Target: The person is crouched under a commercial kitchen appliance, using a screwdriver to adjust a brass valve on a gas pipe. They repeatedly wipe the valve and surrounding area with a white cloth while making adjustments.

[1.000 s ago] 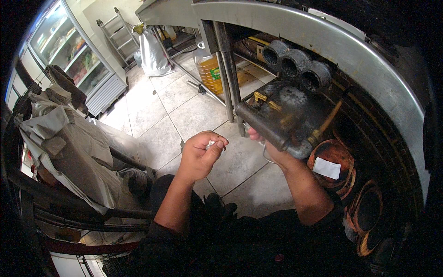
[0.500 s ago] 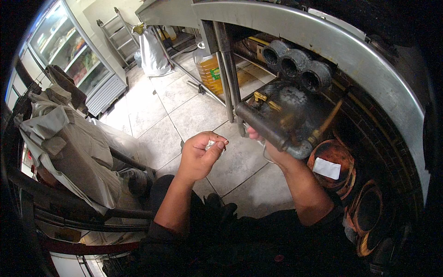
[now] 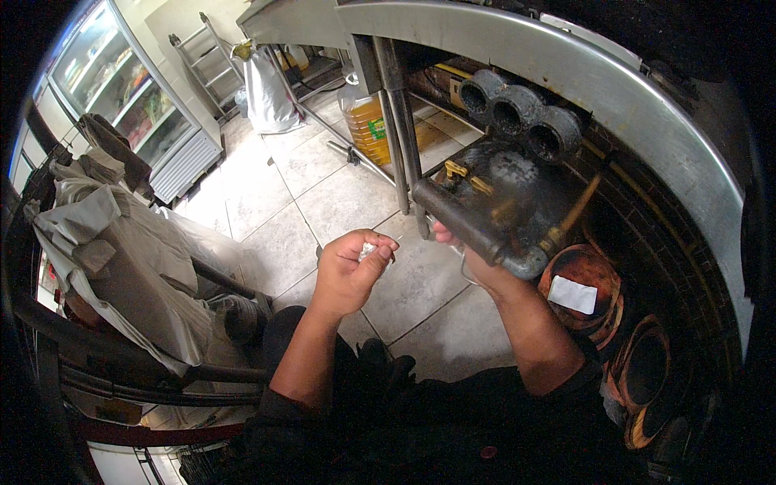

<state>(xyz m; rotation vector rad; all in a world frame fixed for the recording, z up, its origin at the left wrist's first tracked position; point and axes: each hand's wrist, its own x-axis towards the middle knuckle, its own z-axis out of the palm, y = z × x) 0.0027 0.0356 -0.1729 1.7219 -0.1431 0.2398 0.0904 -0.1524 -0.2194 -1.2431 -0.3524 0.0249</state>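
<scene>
My left hand [image 3: 353, 271] is closed, thumb against curled fingers, on a small crumpled white scrap [image 3: 368, 250]; its material is hard to make out. A dark thick metal pipe [image 3: 457, 214] with a grey elbow at its lower end hides much of my right hand [image 3: 473, 257]. Curled fingertips show at the pipe's left side, so the hand looks closed, but what it grips is hidden. A thin pale loop lies by its wrist. Behind the pipe sits a blackened metal surface [image 3: 525, 186] with yellow valve handles [image 3: 478, 183].
Three sooty round pipe mouths [image 3: 515, 115] sit under a steel counter [image 3: 453, 18]. Right of my arm are scorched round pieces [image 3: 575, 267] bearing a white card [image 3: 573, 295]. An oil jug [image 3: 368, 133] and white sack [image 3: 269, 93] stand ahead; cloths [image 3: 137, 259] hang left, before a glass-door fridge [image 3: 121, 89].
Both hands stay almost in place. The fingers of my left hand shift very slightly around the white scrap.
</scene>
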